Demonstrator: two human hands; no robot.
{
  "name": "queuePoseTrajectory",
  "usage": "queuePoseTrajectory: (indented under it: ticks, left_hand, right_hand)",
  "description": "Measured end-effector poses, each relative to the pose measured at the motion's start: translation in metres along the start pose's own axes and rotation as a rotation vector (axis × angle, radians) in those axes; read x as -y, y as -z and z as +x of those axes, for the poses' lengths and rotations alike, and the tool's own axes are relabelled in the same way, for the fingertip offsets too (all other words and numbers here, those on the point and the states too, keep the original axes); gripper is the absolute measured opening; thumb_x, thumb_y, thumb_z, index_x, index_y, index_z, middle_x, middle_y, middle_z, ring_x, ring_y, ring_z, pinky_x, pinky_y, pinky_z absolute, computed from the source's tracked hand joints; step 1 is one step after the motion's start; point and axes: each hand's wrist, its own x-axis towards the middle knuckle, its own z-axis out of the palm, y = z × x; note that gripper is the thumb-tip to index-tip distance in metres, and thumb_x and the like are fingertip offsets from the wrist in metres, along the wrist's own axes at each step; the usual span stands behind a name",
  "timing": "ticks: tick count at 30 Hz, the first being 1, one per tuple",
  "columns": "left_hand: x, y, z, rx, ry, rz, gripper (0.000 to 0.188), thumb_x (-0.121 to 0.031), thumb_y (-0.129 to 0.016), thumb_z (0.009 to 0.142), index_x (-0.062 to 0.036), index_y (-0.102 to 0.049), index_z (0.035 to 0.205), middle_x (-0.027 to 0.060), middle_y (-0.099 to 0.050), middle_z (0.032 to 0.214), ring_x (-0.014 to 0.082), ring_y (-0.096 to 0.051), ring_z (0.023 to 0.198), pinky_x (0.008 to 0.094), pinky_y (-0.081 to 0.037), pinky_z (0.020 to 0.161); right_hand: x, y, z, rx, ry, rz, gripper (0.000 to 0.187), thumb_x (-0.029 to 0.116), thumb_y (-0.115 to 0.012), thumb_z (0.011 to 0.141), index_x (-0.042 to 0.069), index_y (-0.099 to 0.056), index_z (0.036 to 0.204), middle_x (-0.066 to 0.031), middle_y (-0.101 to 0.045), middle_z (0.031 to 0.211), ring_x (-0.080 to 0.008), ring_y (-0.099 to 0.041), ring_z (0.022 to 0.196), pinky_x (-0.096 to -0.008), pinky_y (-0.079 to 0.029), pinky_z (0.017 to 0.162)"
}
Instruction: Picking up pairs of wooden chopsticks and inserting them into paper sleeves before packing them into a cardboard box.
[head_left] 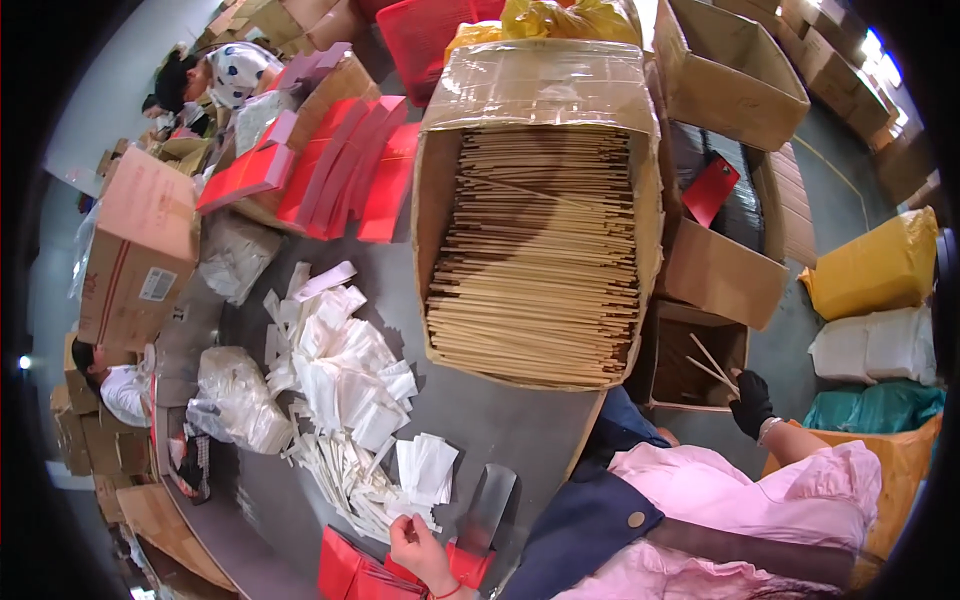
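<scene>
My right hand (752, 404), in a black fingerless glove, is closed on a couple of thin wooden sticks (712, 366) that look like chopsticks. It holds them at the opening of a small cardboard box (680, 365). Close to the front edge, my left hand (413, 549) has its fingers bent together beside a pile of narrow white paper slips (345, 485); whatever is between the fingertips cannot be made out. Red packets (350, 568) lie under and beside that hand. In front of me a large open carton (530, 85) lies packed with rows of similar wooden sticks (540, 270).
A heap of white paper sleeves (340, 350) and plastic-wrapped bundles (240, 400) lie on the grey table (440, 410). Stacks of red packets (340, 165) stand at the far left. Open cartons (730, 70) and yellow parcels (875, 265) are on the right. Other people (225, 75) work at left.
</scene>
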Motion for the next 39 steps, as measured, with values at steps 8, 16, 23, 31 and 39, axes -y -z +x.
queuePoseTrajectory:
  ticks: [8,16,23,31,39]
  left_hand:
    - [0.000,0.005,-0.026,-0.007,0.100,0.109,0.015,-0.005,-0.067,0.085,0.0069,-0.063,0.093,0.0104,-0.065,0.081,0.0167,-0.059,0.068,0.0289,-0.048,0.063]
    - [0.010,0.029,-0.043,-0.039,0.088,0.110,0.013,-0.006,-0.067,0.084,0.0054,-0.065,0.091,0.0130,-0.065,0.080,0.0214,-0.062,0.069,0.0322,-0.050,0.064]
    - [-0.013,-0.012,-0.007,0.055,-0.104,0.137,0.009,-0.007,-0.070,0.080,-0.0023,-0.068,0.087,0.0116,-0.063,0.081,0.0245,-0.062,0.073,0.0334,-0.050,0.068]
    - [0.002,-0.055,0.027,0.068,-0.315,0.390,0.035,-0.010,-0.077,0.070,-0.0052,-0.064,0.102,0.0134,-0.060,0.103,0.0329,-0.055,0.096,0.0415,-0.045,0.087]
    - [0.010,-0.058,0.031,0.022,-0.439,0.341,0.035,-0.011,-0.078,0.068,-0.0070,-0.065,0.100,0.0125,-0.061,0.091,0.0331,-0.057,0.086,0.0417,-0.046,0.077]
  right_hand:
    - [0.237,0.077,0.146,-0.230,0.656,0.337,0.025,0.012,-0.066,0.081,0.006,-0.060,0.105,-0.0148,-0.062,0.095,-0.0382,-0.059,0.090,-0.0447,-0.049,0.079]
    - [0.261,0.020,0.243,-0.137,0.647,0.003,0.037,0.023,-0.061,0.089,0.000,-0.059,0.118,-0.0200,-0.059,0.120,-0.0364,-0.052,0.117,-0.0430,-0.039,0.103]
    - [0.262,0.029,0.239,-0.213,0.469,0.072,0.032,0.019,-0.054,0.096,0.001,-0.060,0.121,-0.0197,-0.060,0.124,-0.0348,-0.055,0.118,-0.0396,-0.043,0.101]
    - [0.273,0.031,0.209,-0.525,0.610,0.354,0.027,0.013,-0.055,0.097,-0.003,-0.059,0.118,-0.0173,-0.065,0.113,-0.0279,-0.061,0.107,-0.0369,-0.045,0.095]
    - [0.331,-0.012,0.064,0.269,0.812,0.984,0.012,0.003,-0.052,0.095,0.002,-0.058,0.105,-0.0031,-0.057,0.088,-0.0113,-0.054,0.080,-0.0259,-0.045,0.075]
